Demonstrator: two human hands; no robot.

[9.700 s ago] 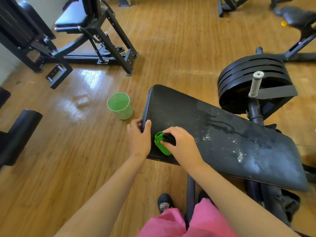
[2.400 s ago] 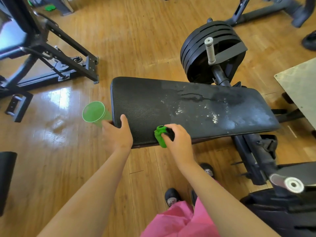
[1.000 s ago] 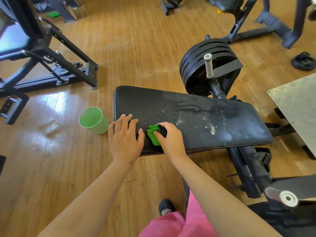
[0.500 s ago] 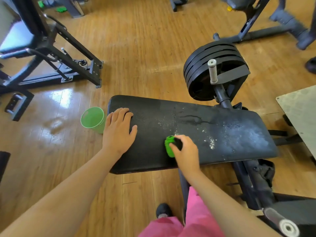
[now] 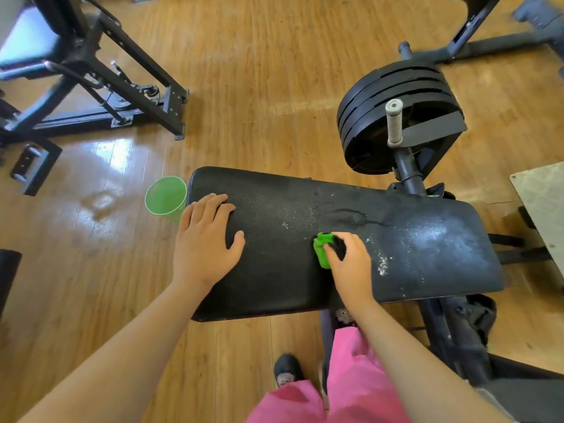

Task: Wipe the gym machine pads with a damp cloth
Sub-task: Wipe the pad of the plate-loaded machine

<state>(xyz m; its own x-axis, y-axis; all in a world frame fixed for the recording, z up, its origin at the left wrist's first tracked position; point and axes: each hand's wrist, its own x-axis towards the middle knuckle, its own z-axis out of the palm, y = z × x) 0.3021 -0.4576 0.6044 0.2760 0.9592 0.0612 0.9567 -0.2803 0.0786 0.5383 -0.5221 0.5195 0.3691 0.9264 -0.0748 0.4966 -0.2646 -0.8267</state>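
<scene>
Half the pad [image 5: 274, 276] seems wiped; specks [image 5: 381, 265] lie beyond the cloth [image 5: 321, 250] gripped mid-pad by the right hand [image 5: 351, 265]; left hand [image 5: 204, 239] laid flat.

Left hand [image 5: 205, 242] lies flat, palm down, fingers straight, thumb spread; right hand [image 5: 351, 264] curls round the cloth [image 5: 321, 250]

Wooden plank floor [image 5: 274, 71], honey-coloured, glossy. Bright glare patch [image 5: 113, 154] on the boards at left. Upper left: 1 black steel machine frame [image 5: 137, 87] with a padded seat [image 5: 27, 44] that looks bluish in the light. Upper right: stack of black weight plates [image 5: 396, 96] standing on edge, with a grey grip [image 5: 393, 120] in front and 1 more dark frame [image 5: 476, 35] behind. Grey textured panel [image 5: 543, 203] at right edge.
</scene>
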